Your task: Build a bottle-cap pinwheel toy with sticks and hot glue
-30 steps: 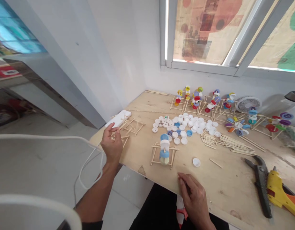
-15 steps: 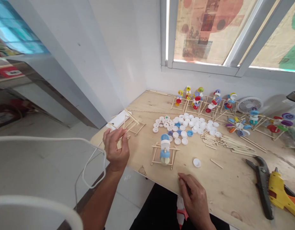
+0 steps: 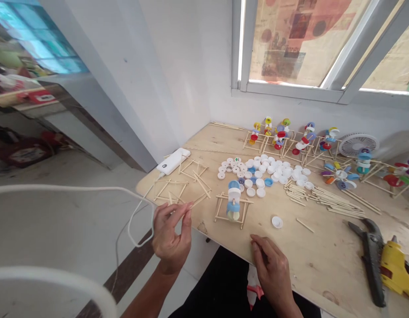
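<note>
My left hand (image 3: 173,234) pinches the end of a thin wooden stick joined into a small stick frame (image 3: 201,191), tilted just above the table's left part. Close by lie other stick frames (image 3: 173,190). My right hand (image 3: 273,269) rests at the table's front edge, fingers curled, with nothing visible in them. Between the hands a little wheel of blue, white and yellowish bottle caps (image 3: 234,202) sits upright on a stick stand (image 3: 220,207). A single white cap (image 3: 277,221) and a loose stick (image 3: 305,225) lie beyond my right hand.
White and blue caps (image 3: 273,168) are spread mid-table, beside piles of cut sticks (image 3: 337,202). Several finished cap wheels (image 3: 303,142) and a white fan (image 3: 358,144) line the back. Cutters (image 3: 372,260) and a yellow glue gun (image 3: 395,267) lie right. A white power bank (image 3: 173,161) has a cable (image 3: 133,216).
My left hand has moved right and slightly toward me, bringing the pinched stick frame away from the power bank and the other frames. The right hand stays at the table edge.
</note>
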Demonstrator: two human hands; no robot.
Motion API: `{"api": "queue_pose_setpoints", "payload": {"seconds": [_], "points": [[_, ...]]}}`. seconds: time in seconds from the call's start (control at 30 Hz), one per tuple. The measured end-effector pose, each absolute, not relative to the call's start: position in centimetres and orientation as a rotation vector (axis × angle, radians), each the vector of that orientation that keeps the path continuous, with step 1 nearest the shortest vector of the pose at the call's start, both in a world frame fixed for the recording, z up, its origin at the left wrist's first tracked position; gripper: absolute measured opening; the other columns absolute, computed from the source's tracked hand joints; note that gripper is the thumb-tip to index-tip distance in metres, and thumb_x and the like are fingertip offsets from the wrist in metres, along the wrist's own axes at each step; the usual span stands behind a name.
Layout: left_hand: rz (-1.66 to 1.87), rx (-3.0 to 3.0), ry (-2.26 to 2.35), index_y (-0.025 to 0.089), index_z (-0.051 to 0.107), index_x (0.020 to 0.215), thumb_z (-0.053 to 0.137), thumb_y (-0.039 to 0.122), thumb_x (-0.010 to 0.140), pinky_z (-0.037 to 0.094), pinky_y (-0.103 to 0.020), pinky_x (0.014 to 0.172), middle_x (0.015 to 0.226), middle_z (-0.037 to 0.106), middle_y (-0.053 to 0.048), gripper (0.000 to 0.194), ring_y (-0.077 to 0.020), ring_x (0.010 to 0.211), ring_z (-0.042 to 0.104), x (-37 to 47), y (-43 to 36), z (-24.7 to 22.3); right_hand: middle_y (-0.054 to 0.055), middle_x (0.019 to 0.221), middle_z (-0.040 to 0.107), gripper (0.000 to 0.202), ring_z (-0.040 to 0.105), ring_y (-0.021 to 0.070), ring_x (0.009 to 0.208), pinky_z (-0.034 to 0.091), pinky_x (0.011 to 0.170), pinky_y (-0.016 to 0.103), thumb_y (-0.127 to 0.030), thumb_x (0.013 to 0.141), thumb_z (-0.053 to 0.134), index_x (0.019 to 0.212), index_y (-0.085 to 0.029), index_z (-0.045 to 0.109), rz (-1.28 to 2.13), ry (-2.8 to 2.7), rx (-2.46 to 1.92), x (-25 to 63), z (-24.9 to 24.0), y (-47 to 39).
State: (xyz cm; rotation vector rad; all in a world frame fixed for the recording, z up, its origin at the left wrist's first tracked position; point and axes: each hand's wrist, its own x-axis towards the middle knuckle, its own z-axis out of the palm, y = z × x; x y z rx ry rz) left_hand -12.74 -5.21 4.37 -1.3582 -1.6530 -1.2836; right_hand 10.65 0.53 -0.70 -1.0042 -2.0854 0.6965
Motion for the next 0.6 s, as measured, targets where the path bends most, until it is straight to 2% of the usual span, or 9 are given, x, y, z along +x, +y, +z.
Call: {"api": "queue_pose_setpoints", "payload": {"seconds": [0.27,0.4,0.6], "points": [[-1.084,-1.382,-1.753,0.018,0.065,0.101,0.062,0.008,0.078,0.045,-0.043,0.088,0.083,0.067,-0.008,0.025,-0.0200,0.080,0.062,-13.7,-5.3,1.0,0.006,0.086,0.068,0.020,0.065,0.0173,0.079,0.052,0.075,0.029,-0.022,0.092,0.046,0.104,-0.019,0.062,0.707,-2.083,-0.996,10.8,-0.8,0.4],[-0.993,-1.433,-1.778,0.018,0.066,0.098,0.058,0.007,0.080,0.042,-0.043,0.089,0.079,0.068,-0.007,0.022,-0.0214,0.084,0.063,-13.9,-4.7,-0.7,0.006,0.087,0.068,0.021,0.065,0.0171,0.079,0.052,0.074,0.029,-0.022,0.092,0.046,0.105,-0.019,0.063,0.702,-2.085,-0.993,10.9,-1.0,0.5],[-0.981,-1.488,-1.817,0.020,0.065,0.100,0.057,0.010,0.080,0.040,-0.045,0.090,0.086,0.072,-0.007,0.024,-0.0263,0.098,0.061,-13.6,-4.7,-2.0,0.006,0.085,0.068,0.020,0.065,0.0170,0.078,0.052,0.072,0.028,-0.022,0.092,0.046,0.103,-0.019,0.063,0.690,-2.092,-1.005,10.7,-0.6,0.5]]}}
